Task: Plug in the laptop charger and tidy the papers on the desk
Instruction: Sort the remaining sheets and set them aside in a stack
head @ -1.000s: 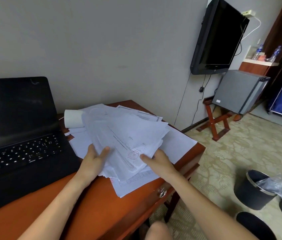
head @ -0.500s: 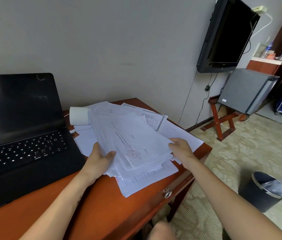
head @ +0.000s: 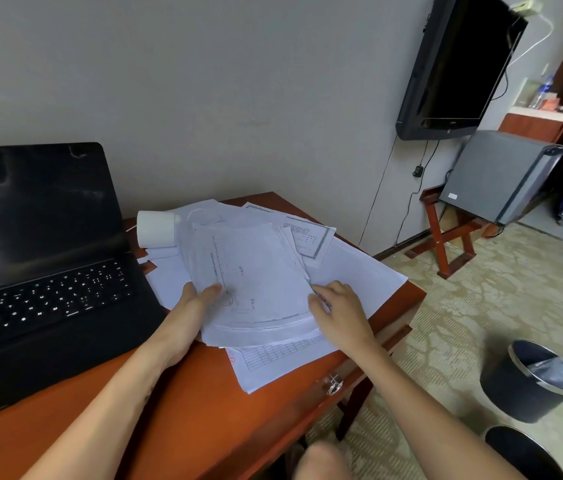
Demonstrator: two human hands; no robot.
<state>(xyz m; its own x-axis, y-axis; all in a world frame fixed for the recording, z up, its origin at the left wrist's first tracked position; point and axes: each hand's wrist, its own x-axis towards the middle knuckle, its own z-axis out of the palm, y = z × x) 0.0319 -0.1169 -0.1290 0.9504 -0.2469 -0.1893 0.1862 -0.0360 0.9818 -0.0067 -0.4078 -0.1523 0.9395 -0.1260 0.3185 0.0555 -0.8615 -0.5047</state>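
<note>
Two hands on the papers [head: 256,271], fanned out on the desk [head: 186,403] just right of the open laptop [head: 41,271]. Left hand [head: 193,317] pinches the pile's near-left corner, thumb on top, likely anchoring it. Right hand [head: 342,313] sets bent fingertips at the right edge (squaring it, I judge). Whether it grips a sheet, cannot tell. Charger not in view.

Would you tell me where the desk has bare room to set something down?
Bare desk shows along the near edge, between the laptop and the papers, though the left forearm crosses it. The right half is crowded: papers reach its edge, and a paper roll sits beside the laptop.
</note>
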